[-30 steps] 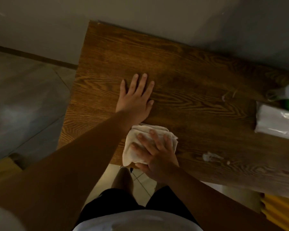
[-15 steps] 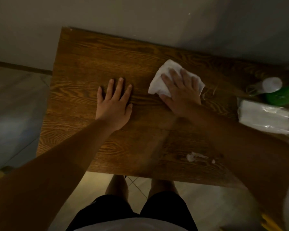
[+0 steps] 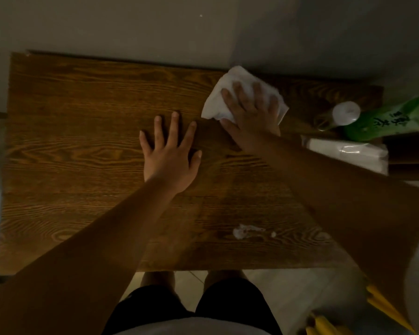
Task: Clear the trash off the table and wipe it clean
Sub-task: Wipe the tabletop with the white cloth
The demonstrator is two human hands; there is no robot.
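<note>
A dark wooden table (image 3: 70,153) fills the view, its far edge against a wall. My right hand (image 3: 250,110) presses a crumpled white cloth (image 3: 218,102) flat onto the far part of the table, fingers spread over it. Flat on the wood near the middle lies my left hand (image 3: 171,153), fingers apart and holding nothing. A small white smear or scrap (image 3: 244,231) sits near the front edge, to the right, with a tiny white speck (image 3: 273,234) beside it.
At the right end lie a green bottle with a white cap (image 3: 382,117) on its side and a clear-wrapped pack of white tissues (image 3: 348,151). Yellow objects (image 3: 382,308) show at the lower right, off the table. My legs stand at the front edge.
My right hand has slid the cloth from the front edge to the far side, then a bit farther right. The left hand has stayed flat in place.
</note>
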